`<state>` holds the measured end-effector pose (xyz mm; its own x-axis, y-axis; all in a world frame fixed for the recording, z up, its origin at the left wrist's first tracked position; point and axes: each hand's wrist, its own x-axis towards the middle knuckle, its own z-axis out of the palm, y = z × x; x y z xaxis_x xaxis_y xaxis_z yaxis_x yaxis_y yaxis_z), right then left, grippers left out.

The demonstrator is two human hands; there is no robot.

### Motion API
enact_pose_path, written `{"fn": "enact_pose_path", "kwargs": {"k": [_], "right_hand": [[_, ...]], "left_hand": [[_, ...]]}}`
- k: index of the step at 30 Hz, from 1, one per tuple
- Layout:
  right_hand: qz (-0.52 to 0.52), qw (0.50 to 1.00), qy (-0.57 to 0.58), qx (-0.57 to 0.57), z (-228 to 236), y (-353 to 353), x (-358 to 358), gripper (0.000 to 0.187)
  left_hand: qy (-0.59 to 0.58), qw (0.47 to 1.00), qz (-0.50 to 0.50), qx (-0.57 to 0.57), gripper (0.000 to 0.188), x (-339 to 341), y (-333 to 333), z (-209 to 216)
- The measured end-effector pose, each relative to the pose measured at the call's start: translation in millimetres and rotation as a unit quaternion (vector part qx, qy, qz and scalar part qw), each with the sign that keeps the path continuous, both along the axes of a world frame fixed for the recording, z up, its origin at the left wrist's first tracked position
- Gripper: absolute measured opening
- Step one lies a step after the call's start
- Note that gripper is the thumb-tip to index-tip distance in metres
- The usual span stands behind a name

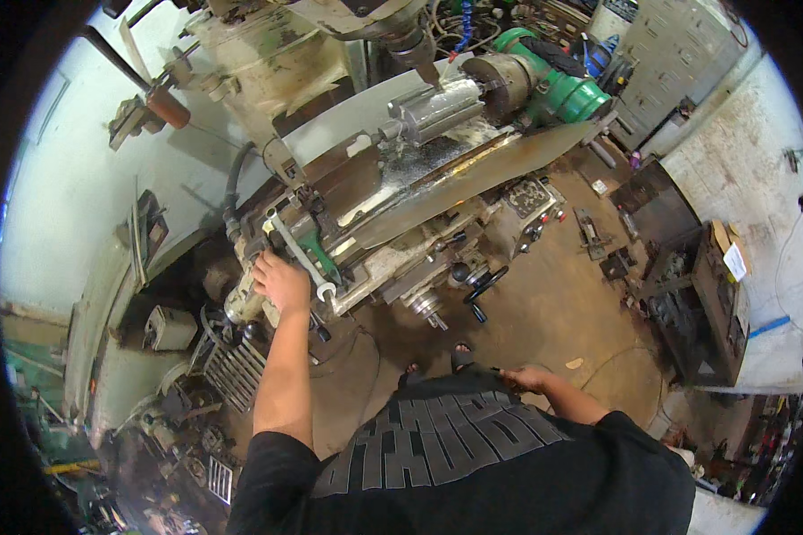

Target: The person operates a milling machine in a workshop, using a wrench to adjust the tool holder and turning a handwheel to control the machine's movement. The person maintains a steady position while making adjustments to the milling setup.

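Note:
My left hand reaches to the left end of the milling machine's table, its fingers curled down over a machine part there. What those fingers grip is hidden. Right beside it lies a long combination wrench, with a green-handled tool next to that. My right hand is low by my waist, fingers bent near the hem of my black shirt; whether it holds anything does not show. Farther up the table, a grooved metal workpiece sits beside a round chuck, beneath the machine's spindle.
A sheet-metal guard runs along the table's front, above handwheels and a crank. A green housing stands behind the chuck. To the right are loose metal parts on the floor and a dark cabinet. A slotted grate lies left.

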<state>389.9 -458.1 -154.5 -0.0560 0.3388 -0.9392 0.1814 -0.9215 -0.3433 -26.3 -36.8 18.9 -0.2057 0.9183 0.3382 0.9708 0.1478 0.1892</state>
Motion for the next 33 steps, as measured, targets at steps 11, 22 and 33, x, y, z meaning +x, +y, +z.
{"fn": "enact_pose_path", "kwargs": {"k": [11, 22, 33], "right_hand": [[-0.088, 0.977, 0.094, 0.172, 9, -83, -40, 0.025], [-0.120, 0.985, -0.060, 0.109, 53, -87, -85, 0.032], [-0.241, 0.967, 0.052, 0.058, 91, -162, -94, 0.049]], "left_hand": [[0.018, 1.000, -0.021, 0.014, 0.046, -6, -4, -2], [0.276, 0.959, 0.052, 0.044, 0.050, -21, 14, -44], [0.191, 0.976, -0.004, 0.100, 0.032, -33, 26, -51]]}}
